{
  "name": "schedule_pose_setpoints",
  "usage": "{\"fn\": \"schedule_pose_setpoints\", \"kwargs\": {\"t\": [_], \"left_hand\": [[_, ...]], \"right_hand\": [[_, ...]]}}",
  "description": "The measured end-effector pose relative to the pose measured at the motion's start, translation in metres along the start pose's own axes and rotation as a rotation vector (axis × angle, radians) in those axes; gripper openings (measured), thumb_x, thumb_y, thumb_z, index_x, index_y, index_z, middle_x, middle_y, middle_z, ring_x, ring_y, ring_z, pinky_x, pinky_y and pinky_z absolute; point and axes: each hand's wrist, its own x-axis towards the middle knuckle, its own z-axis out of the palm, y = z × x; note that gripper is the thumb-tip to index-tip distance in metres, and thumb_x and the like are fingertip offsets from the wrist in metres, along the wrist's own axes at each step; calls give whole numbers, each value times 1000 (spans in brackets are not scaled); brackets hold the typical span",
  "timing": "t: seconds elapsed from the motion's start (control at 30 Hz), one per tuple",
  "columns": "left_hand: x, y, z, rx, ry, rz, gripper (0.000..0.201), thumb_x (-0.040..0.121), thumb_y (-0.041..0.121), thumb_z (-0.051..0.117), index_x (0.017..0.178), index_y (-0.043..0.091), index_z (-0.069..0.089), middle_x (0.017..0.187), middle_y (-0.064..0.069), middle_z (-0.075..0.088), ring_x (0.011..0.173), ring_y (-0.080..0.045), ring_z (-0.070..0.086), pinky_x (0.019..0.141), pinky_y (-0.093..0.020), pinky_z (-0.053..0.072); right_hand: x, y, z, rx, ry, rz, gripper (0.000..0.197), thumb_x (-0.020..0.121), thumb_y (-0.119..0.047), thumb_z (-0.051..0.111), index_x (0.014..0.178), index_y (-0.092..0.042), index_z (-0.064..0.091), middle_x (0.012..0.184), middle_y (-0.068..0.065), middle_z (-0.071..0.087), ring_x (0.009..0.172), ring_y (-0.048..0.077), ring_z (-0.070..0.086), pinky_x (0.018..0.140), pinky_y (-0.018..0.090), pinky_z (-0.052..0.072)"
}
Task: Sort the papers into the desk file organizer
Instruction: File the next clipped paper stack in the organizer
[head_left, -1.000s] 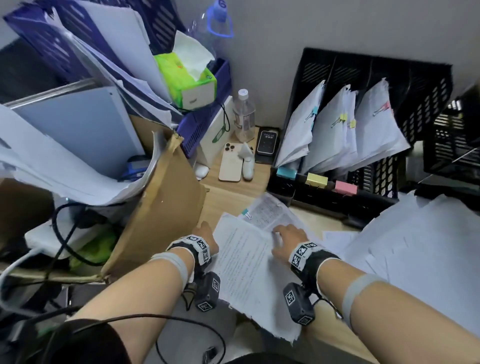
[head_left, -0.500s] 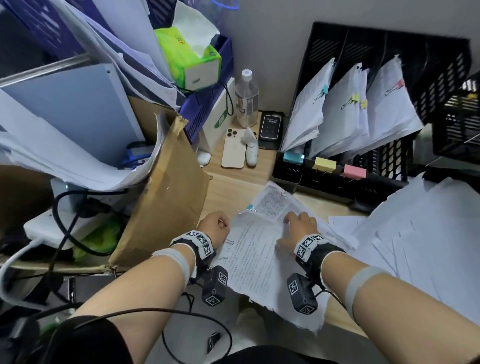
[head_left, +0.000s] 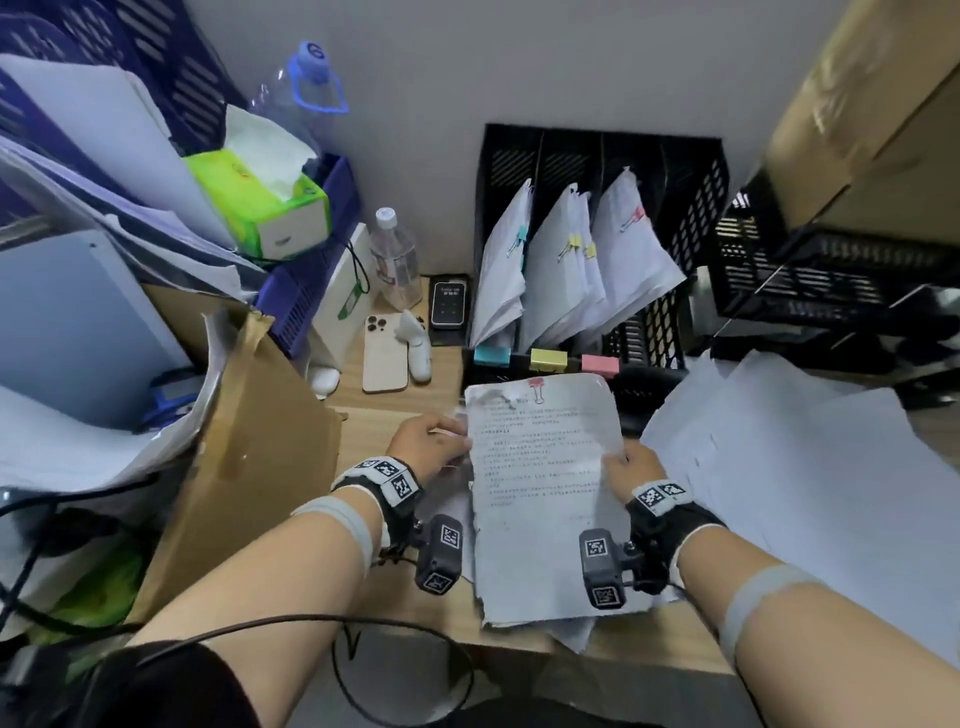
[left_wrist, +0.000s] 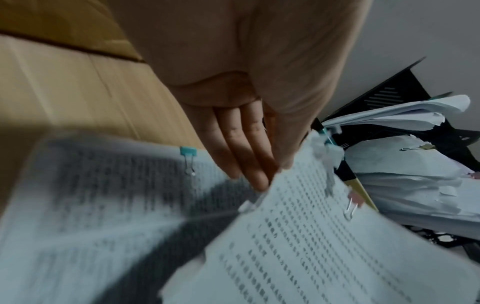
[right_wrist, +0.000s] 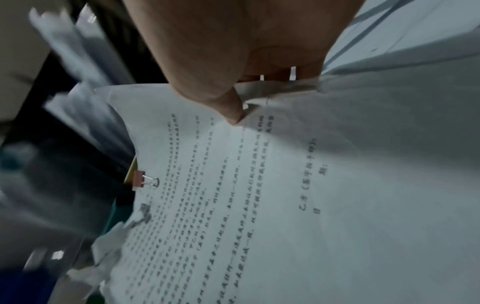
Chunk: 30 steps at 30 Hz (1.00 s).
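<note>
A printed paper bundle with a pink binder clip at its top edge is held above the desk. My left hand pinches its left edge, thumb on top and fingers beneath. My right hand pinches its right edge, with the thumb on the page. Just beyond stands the black file organizer, with teal, yellow and pink labels and clipped papers in three slots. Another bundle with a teal clip lies on the desk under my left hand.
A spread of loose white papers covers the desk at right. A cardboard box stands at left. A phone, a water bottle and a small device lie behind. A black crate sits at far right.
Both hands were pressing on papers lying flat on the desk. Now they have lifted the pink-clipped bundle and hold it by its sides, clip end toward the organizer.
</note>
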Motion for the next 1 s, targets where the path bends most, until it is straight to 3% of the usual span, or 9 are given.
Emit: {"fn": "schedule_pose_setpoints", "kwargs": {"t": [0.17,0.33,0.43,0.53,0.6,0.7,0.8,0.87,1.0], "left_hand": [[-1,20,36,-34,-218,-17,6,90,1,69,95,6,69,91,-15,72,68,-16,69,56,-22,57],[4,31,61,32,-367,15,14,90,10,72,104,12,71,107,-11,77,95,-26,74,86,-43,62],[-2,43,73,54,-429,43,26,90,13,72,116,9,70,107,-7,76,86,-18,73,69,-30,62],[-6,63,85,74,-445,115,27,83,27,78,108,17,75,110,-7,76,101,-27,73,90,-43,60],[-6,85,93,153,-373,215,24,82,33,75,101,19,76,103,-6,77,95,-25,72,93,-44,58],[-13,127,106,261,-179,441,23,95,25,61,86,6,69,84,-10,68,77,-25,61,71,-34,53],[-18,158,120,368,-99,662,22,98,15,52,105,11,72,109,-14,73,107,-31,64,90,-39,54],[-23,172,132,431,-261,781,42,92,2,48,122,23,68,116,-3,73,113,-21,65,96,-32,53],[-35,192,145,387,-497,876,49,90,30,72,137,32,58,130,6,60,117,2,54,102,-21,48]], "right_hand": [[-15,20,-29,132,37,93,29,95,-8,43,117,-4,61,102,12,57,86,23,48,62,24,36],[-22,28,-47,227,81,137,25,93,-9,44,109,-7,63,100,12,61,70,17,52,51,20,35],[-22,23,-62,297,120,130,22,92,-11,45,104,-13,63,102,12,64,74,20,54,62,25,43],[-19,10,-83,397,182,43,24,91,-13,49,111,-13,63,105,8,66,73,15,56,55,23,42],[-14,-1,-95,417,288,-26,34,86,-17,60,119,-13,53,115,9,62,87,20,59,69,28,48],[-8,-19,-113,233,571,-90,68,73,-31,76,129,-15,40,127,11,46,114,27,50,99,39,44],[-15,-49,-125,343,313,-256,92,65,-49,82,138,-19,35,127,4,48,112,20,53,95,37,49],[-22,-68,-127,350,71,-253,89,60,-67,76,130,-20,48,116,-1,61,105,18,62,84,36,56],[-12,-79,-149,330,247,-97,44,92,-40,56,114,-3,64,115,13,67,106,30,63,94,35,50]]}}
